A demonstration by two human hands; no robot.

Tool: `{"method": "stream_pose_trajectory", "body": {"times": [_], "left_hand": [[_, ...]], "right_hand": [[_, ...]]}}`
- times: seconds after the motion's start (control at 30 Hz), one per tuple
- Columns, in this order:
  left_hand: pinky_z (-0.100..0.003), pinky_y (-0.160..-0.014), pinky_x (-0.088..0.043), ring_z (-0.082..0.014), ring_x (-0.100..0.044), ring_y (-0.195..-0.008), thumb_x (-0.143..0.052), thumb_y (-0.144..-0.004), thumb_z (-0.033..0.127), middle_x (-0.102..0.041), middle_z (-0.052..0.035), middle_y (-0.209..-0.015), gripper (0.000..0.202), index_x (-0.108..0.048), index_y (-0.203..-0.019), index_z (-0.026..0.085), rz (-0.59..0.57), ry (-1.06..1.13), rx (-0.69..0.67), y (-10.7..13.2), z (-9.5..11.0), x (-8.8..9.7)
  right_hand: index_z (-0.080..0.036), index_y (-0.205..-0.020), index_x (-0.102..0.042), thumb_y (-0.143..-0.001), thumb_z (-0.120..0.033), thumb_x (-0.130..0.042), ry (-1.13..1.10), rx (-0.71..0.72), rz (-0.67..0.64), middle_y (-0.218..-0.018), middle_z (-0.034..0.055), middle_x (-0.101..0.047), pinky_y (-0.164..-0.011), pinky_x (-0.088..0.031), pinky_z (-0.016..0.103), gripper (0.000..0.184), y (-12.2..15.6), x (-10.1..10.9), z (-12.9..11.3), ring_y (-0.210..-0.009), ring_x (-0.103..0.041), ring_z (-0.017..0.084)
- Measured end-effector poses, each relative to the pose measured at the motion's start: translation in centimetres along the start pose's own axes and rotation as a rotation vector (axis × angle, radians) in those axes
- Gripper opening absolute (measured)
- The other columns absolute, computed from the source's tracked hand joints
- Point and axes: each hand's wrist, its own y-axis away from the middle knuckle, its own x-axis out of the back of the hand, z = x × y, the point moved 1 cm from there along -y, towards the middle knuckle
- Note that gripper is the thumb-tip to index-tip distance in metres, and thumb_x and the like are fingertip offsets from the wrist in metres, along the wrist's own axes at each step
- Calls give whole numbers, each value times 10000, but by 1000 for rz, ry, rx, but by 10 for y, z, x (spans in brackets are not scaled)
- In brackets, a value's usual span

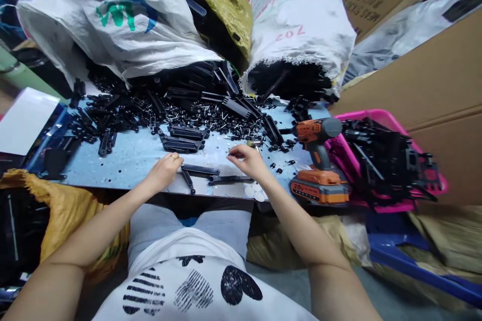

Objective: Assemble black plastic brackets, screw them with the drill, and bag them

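Observation:
My left hand (pixel 162 170) rests on the blue worktable (pixel 131 158), fingers curled against the end of a long black plastic bar (pixel 199 169). My right hand (pixel 246 158) hovers just right of that bar, its fingertips pinched on something small that I cannot make out. More black bars (pixel 229 179) lie flat between and below both hands. A heap of small black plastic parts and screws (pixel 181 105) covers the far half of the table.
An orange cordless drill (pixel 318 160) stands right of my right hand. A pink basket (pixel 387 160) of black parts sits beyond it. White woven sacks (pixel 301 25) spill black parts at the back. Cardboard (pixel 433 75) stands right; a yellow sack (pixel 71 210) left.

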Motion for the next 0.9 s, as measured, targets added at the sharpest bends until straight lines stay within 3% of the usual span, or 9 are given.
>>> {"method": "stream_pose_trajectory", "body": {"times": [0.1,0.2,0.37,0.6,0.73,0.9], "left_hand": [[-335,-748,-455,-214,-502,-870,-366,-875,40,-543,-98,-886,236,-578,-898,141,-75,-14,-81,-3,5,4],[-334,-730,-453,-212,-501,-861,-371,-881,58,-532,-94,-884,223,-577,-896,142,-83,14,-73,-4,4,4],[-334,-745,-455,-201,-513,-841,-391,-906,139,-537,-84,-881,194,-585,-914,147,-59,98,-44,-6,-4,-2],[-337,-750,-464,-208,-522,-848,-391,-885,108,-541,-88,-876,216,-600,-907,156,-11,86,40,-5,-2,-4],[-335,-747,-472,-206,-533,-840,-382,-902,122,-554,-87,-840,224,-604,-904,150,6,70,-28,1,-2,-22],[-357,-750,-475,-201,-566,-849,-317,-916,85,-615,-126,-939,324,-545,-1143,127,139,16,-92,16,-8,-47]], "right_hand": [[-187,-812,-624,-775,-316,-632,-127,-22,-85,-799,33,-646,-658,-512,269,134,17,-19,-13,-692,-617,144],[-182,-800,-636,-763,-331,-647,-138,-63,-113,-778,33,-656,-638,-507,269,154,25,-27,-14,-659,-614,141],[-183,-812,-633,-769,-355,-646,-132,-103,-131,-763,32,-667,-643,-509,273,178,26,-27,-14,-662,-625,148],[-196,-850,-628,-818,-310,-600,52,-37,-131,-789,43,-664,-653,-499,287,122,27,-24,-20,-690,-623,164],[-196,-868,-620,-825,-273,-590,120,-36,-160,-823,46,-667,-661,-491,278,93,29,-24,-20,-708,-627,164],[-202,-853,-610,-820,-230,-605,191,-46,-186,-807,27,-675,-655,-463,256,43,26,-23,-19,-709,-626,161]]}}
